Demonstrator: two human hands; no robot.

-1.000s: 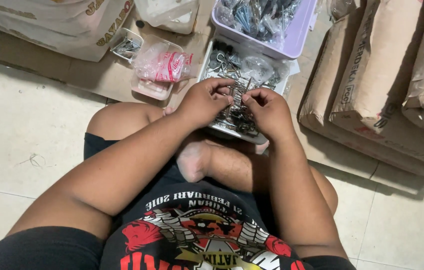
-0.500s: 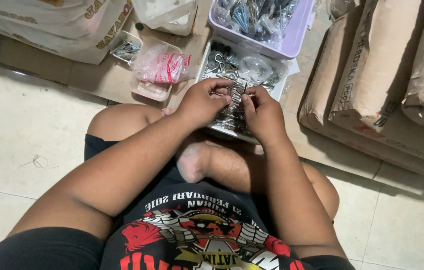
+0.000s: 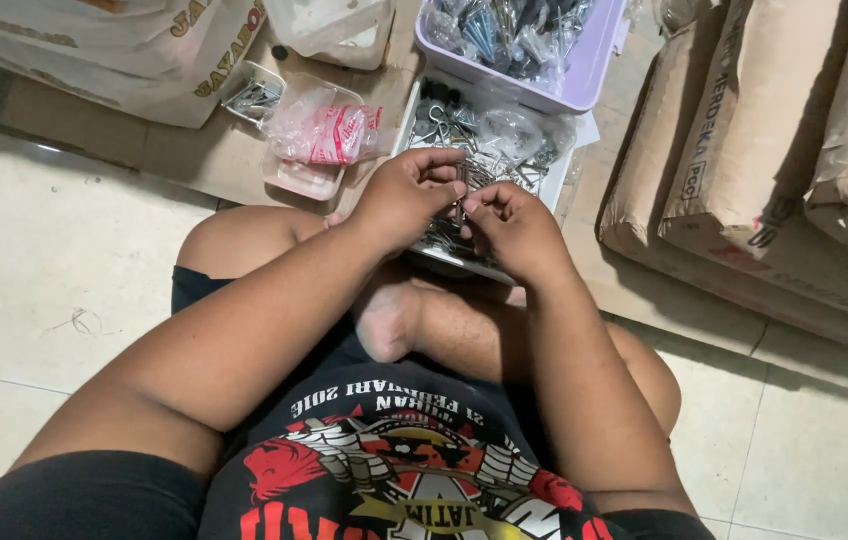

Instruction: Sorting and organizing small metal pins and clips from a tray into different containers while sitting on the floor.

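While the person sits on the tiled floor (image 3: 54, 250), both hands meet over a white tray (image 3: 554, 185) full of small metal hooks and screws (image 3: 489, 160). The left hand (image 3: 406, 195) and the right hand (image 3: 511, 225) are curled close together, and their fingertips pinch one thin metal piece (image 3: 461, 185) between them, just above the tray. Behind the tray stands a purple tub (image 3: 584, 75) holding bagged metal parts. To the left lies a clear plastic bag (image 3: 324, 130) with red print, on top of a small clear box (image 3: 299, 178). Big brown paper sacks (image 3: 764, 170) lie on the right side.
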